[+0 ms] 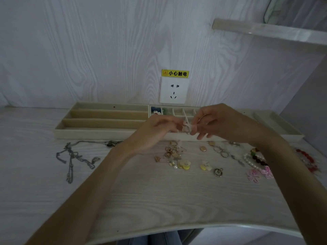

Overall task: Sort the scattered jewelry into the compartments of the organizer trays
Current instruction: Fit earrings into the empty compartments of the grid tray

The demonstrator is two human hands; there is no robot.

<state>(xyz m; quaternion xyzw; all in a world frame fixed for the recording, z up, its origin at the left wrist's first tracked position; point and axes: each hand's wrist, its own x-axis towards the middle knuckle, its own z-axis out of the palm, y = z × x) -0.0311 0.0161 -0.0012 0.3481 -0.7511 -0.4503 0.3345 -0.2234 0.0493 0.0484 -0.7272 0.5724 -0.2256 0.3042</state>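
Head view: a small pale pink piece (186, 127) is pinched between the left hand (155, 133) and the right hand (219, 121), brought together above the front edge of the small-compartment tray (178, 112). Only its far-left compartments are seen to be filled, with blue, red and green items. The long-slot tray (106, 119) looks nearly empty, as does a third tray (276, 124) at the right. Most pieces remain unsorted on the worktop (159, 195): silver chains (74, 156) at left, a cluster of gold rings and charms (172, 152), yellow flowers (206, 165), bead bracelets (256, 159) at right. Sorting is judged barely begun. Pale wood-grain is seen on worktop and wall; a socket (174, 90) under a yellow warning label (175, 73) sits behind.
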